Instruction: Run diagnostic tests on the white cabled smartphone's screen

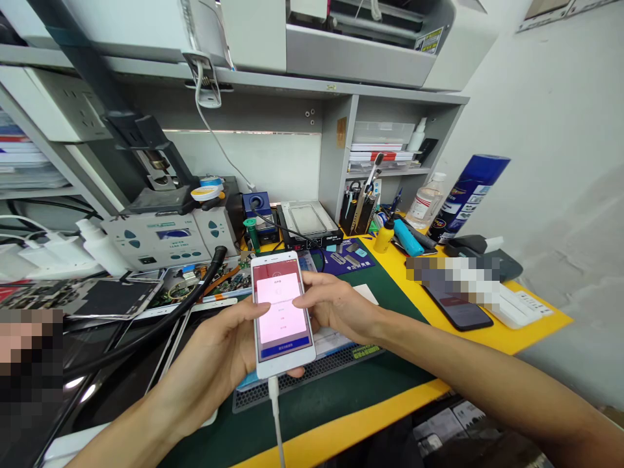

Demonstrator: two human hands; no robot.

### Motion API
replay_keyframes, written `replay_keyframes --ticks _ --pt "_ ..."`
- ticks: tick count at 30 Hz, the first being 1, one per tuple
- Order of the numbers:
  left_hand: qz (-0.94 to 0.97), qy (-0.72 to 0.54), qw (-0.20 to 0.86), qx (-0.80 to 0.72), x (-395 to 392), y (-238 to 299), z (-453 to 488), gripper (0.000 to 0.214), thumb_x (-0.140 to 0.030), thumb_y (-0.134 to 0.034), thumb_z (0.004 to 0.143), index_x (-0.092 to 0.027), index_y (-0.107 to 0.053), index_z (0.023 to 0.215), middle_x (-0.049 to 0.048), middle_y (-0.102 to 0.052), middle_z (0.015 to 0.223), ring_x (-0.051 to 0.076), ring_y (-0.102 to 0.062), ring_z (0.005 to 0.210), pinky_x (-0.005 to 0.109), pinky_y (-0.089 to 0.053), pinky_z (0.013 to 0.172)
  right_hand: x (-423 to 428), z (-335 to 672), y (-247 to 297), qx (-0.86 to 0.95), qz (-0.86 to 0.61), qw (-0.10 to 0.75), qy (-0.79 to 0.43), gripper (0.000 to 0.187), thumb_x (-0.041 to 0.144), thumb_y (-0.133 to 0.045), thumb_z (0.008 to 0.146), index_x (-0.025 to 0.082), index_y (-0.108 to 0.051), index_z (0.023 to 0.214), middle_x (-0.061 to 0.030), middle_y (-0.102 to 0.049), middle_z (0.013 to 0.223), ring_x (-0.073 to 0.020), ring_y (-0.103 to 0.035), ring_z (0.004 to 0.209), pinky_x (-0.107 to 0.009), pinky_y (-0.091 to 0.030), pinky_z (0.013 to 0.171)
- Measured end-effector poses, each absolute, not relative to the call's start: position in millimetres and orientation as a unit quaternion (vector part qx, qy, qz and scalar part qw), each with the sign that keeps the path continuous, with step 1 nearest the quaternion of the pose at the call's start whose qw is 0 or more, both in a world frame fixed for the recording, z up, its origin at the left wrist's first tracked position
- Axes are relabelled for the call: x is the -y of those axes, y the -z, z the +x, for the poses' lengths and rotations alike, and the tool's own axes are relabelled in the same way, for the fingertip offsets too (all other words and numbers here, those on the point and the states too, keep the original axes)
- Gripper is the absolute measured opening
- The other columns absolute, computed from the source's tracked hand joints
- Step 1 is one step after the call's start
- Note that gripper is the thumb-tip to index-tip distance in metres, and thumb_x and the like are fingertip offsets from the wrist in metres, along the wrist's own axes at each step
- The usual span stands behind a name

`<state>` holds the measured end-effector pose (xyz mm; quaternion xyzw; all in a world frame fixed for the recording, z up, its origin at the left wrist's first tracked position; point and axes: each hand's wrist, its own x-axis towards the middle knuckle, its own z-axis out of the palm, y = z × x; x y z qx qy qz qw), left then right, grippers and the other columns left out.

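Note:
A white smartphone (pixel 285 367) is held upright between both hands above the bench, its lit screen showing a pale pop-up box over a reddish background. My left hand (pixel 227 344) grips its left edge, with the thumb over the screen. From the right, my right hand (pixel 336 305) closes round the other edge, its thumb also on or just above the glass. Most of the fingers are hidden behind the phone. A white charging cable (pixel 275 406) is plugged into the phone's bottom end and runs down toward me.
The green mat (pixel 390 364) lies on a yellow bench top (pixel 341 439). Circuit boards (pixel 229 279) and a black hose (pixel 195 302) are to the left, by a grey rework station (pixel 170 240). A dark phone (pixel 458 302), a blue spray can (pixel 468 198) and a pen holder (pixel 358 208) stand or lie rightward.

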<state>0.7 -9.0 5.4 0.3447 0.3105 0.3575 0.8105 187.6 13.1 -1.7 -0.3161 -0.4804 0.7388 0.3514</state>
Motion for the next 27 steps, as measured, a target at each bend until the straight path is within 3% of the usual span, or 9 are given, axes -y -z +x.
replay_keyframes --ticks 9,27 --pt "0.343 -0.36 0.81 -0.309 9.6 -3.3 -1.7 0.061 -0.023 -0.049 0.093 -0.027 -0.03 0.15 0.0151 -0.061 0.129 0.034 -0.064 0.097 0.058 -0.055 0.073 -13.4 187.7 2.5 0.481 -0.318 0.353 -0.737 0.041 0.021 -0.064 0.076 0.02 -0.063 0.117 -0.0077 -0.069 0.102 -0.02 -0.062 0.079 -0.032 -0.049 0.067" --pt "0.343 -0.361 0.81 -0.309 8.1 -0.5 -2.9 0.063 -0.024 -0.048 0.094 -0.027 -0.025 0.152 0.0163 -0.061 0.129 0.034 -0.062 0.097 0.061 -0.054 0.074 -12.8 187.1 0.4 0.479 -0.321 0.352 -0.737 0.04 0.021 -0.062 0.077 0.02 -0.063 0.117 -0.008 -0.069 0.1 -0.0196 -0.061 0.079 -0.034 -0.049 0.069"
